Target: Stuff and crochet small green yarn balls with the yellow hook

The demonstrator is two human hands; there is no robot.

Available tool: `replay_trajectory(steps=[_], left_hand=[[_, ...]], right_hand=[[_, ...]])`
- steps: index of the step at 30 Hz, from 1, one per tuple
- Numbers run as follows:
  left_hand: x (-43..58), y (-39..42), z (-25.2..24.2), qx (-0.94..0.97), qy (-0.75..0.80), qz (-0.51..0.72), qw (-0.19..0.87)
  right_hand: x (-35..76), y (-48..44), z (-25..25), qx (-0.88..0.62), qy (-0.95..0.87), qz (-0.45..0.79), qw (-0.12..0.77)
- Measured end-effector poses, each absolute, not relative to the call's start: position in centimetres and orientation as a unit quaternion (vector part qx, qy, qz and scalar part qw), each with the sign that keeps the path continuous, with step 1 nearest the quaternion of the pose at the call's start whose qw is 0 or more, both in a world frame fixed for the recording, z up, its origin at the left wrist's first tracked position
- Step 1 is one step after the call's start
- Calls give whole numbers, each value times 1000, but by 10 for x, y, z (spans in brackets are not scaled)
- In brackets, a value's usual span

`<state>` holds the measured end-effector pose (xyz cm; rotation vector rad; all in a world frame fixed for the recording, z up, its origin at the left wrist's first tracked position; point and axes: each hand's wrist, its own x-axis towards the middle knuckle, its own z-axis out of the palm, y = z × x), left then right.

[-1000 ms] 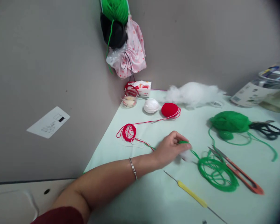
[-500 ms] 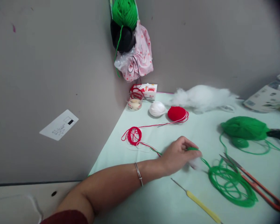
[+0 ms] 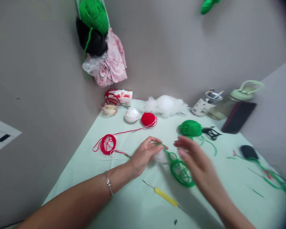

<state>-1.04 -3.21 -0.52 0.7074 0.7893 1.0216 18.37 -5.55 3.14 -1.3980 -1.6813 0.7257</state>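
Observation:
My left hand (image 3: pixel 147 154) is closed on a small green yarn piece, pinched between thumb and fingers. A tuft of white stuffing (image 3: pixel 160 157) shows just below those fingers. Green yarn runs from the piece to a loose green yarn coil (image 3: pixel 182 175) on the table. My right hand (image 3: pixel 195 156), blurred by motion, hovers over that coil with its fingers stretched out and apart, and nothing shows in it. A crochet hook (image 3: pixel 166 197) with a yellow handle lies in front of both hands.
Behind the hands lie a red yarn coil (image 3: pixel 108 144), white yarn ball (image 3: pixel 132 114), red yarn ball (image 3: pixel 148 119), white fibre heap (image 3: pixel 168 105) and green yarn ball (image 3: pixel 190 128). A pen cup (image 3: pixel 202 106), bottle (image 3: pixel 238 95) and dark phone-like slab (image 3: pixel 238 117) stand at the back right.
My view has swung right, so things appear further left. My right hand has come in over the green coil. Orange scissors seen beside the coil earlier no longer show. My left hand keeps its hold.

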Motion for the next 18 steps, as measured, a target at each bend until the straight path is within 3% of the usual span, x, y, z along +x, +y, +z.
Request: replay_trajectory(steps=[5,9,12,14,18], left_hand=[[-11,-32,-5,355,386,464,714],[-10,-32,-3,391,394,454,697],[-8,-36,0,419,390,442,691],[-7,-38,1,435,391,440,681],[-6,-40,2,457,390,433,672]], right_hand=[[178,-58,25,-566,-678,421,207],[184,-62,36,-551,-673,359,338],[183,-66,42,-474,-613,479,413],[179,-67,43,-477,-554,531,429],[174,-64,41,-580,-567,460,362]])
